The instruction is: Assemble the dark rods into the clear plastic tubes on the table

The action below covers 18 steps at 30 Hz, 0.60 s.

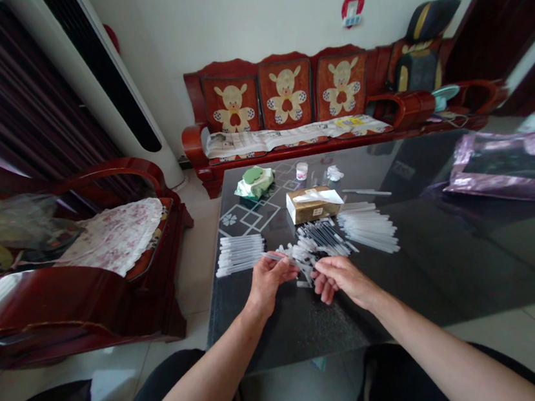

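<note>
My left hand (271, 275) is closed around a slim, pale pen (271, 256), held nearly level above the table. My right hand (338, 277) is beside it, thumb and forefinger pinched at the edge of a heap of small white pen caps (304, 248); whatever sits in that pinch is too small to make out. Behind the heap lie dark pen refills (325, 235), bundled side by side. A row of whitish pens (241, 253) lies left of my left hand. To the right, translucent pen barrels (369, 227) are fanned out.
A gold tissue box (314, 204) stands just behind the refills. Farther back are a green wipes pack (254, 184), a small white cup (301, 171) and a crumpled tissue (334, 173). A purple-edged plastic bag (511, 164) covers the right of the dark table (432, 271).
</note>
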{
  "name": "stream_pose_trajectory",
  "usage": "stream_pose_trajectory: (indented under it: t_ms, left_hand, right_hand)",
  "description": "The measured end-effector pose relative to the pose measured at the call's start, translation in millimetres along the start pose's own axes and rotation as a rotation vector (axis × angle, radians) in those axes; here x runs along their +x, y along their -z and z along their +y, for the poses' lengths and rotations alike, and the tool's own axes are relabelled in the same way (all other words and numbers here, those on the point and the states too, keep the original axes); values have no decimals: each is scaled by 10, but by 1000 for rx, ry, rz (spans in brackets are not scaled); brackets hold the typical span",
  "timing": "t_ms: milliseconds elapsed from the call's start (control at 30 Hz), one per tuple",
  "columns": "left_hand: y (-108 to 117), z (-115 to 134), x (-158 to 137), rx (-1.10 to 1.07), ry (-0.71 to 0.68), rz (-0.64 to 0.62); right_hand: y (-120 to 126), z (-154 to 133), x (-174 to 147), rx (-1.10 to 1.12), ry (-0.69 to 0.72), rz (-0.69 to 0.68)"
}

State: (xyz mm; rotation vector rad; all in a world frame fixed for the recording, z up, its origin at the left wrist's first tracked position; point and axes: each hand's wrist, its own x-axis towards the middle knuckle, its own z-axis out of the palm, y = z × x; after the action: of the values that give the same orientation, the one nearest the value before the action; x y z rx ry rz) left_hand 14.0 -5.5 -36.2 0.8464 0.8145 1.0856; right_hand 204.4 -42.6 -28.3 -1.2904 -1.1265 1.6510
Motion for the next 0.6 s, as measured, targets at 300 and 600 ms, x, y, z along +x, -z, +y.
stream_pose_trajectory:
  t_ms: [300, 600]
  left_hand:
    - [-24, 14, -21, 20, 21, -10]
    - [83, 178, 49, 41, 18, 11]
  right_hand:
    - [-30, 27, -1, -6, 8, -14]
    - [148, -65, 5, -126, 24, 144]
